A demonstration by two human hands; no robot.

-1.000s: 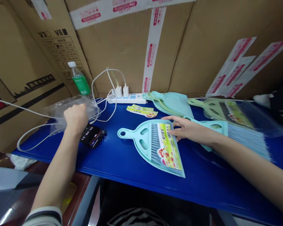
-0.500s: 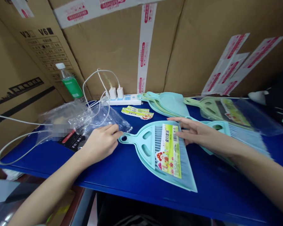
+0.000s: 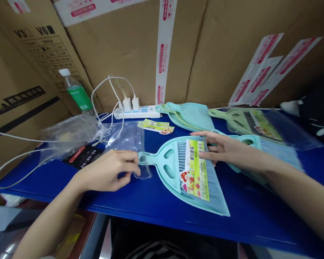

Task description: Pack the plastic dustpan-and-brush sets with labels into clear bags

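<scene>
A light-blue dustpan (image 3: 167, 183) lies on the blue table with a matching brush (image 3: 217, 187) nested in it. A yellow-green printed card (image 3: 195, 172) sits over the bristles. My right hand (image 3: 218, 145) grips the far edge of the set, fingers along the rim and thumb by the card. At the handle end, my left hand (image 3: 117, 171) is closed, pinching the edge of a clear plastic bag (image 3: 126, 138). Part of that bag overlaps the dustpan handle.
Behind lie stacked dustpans (image 3: 196, 115), loose cards (image 3: 156, 126), a power strip (image 3: 138, 113) with white cables and a bottle (image 3: 79, 95). A bagged green set (image 3: 240, 120) and another blue brush (image 3: 280, 153) are rightward. A phone (image 3: 82, 156) lies left; cardboard (image 3: 124, 54) walls the back.
My left hand has left the tip of the dustpan handle and pulled the plastic bag's edge toward me, over the handle. My right hand keeps its place on the set.
</scene>
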